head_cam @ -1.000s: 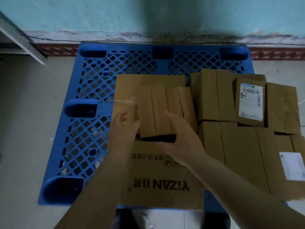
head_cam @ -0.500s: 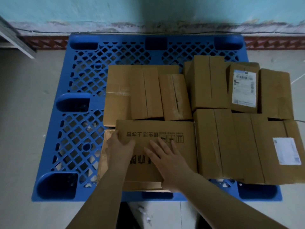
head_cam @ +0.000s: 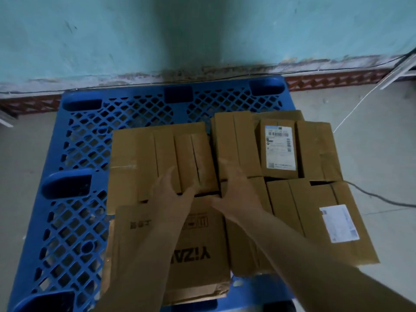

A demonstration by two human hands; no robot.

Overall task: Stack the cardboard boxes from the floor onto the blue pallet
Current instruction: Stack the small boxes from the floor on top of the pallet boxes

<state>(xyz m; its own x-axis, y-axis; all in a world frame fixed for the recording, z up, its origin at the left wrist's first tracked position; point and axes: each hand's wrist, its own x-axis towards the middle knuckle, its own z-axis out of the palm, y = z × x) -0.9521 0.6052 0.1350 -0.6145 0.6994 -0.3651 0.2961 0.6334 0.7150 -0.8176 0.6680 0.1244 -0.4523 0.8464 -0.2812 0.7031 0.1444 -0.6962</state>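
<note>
On the blue pallet worktop [head_cam: 65, 184], middle row, a small cardboard box [head_cam: 195, 163] is being flanked by the left hand [head_cam: 174, 194] and right hand [head_cam: 236, 194]. Fingers [head_cam: 167, 179] are being held straight, thumbs spread along its near end; right hand motion-blurred. Other boxes [head_cam: 292, 210] alongside, touching.

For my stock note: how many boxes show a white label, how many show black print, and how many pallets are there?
Boxes with a white label: 2
Boxes with black print: 1
Blue pallets: 1
Total: 4
</note>
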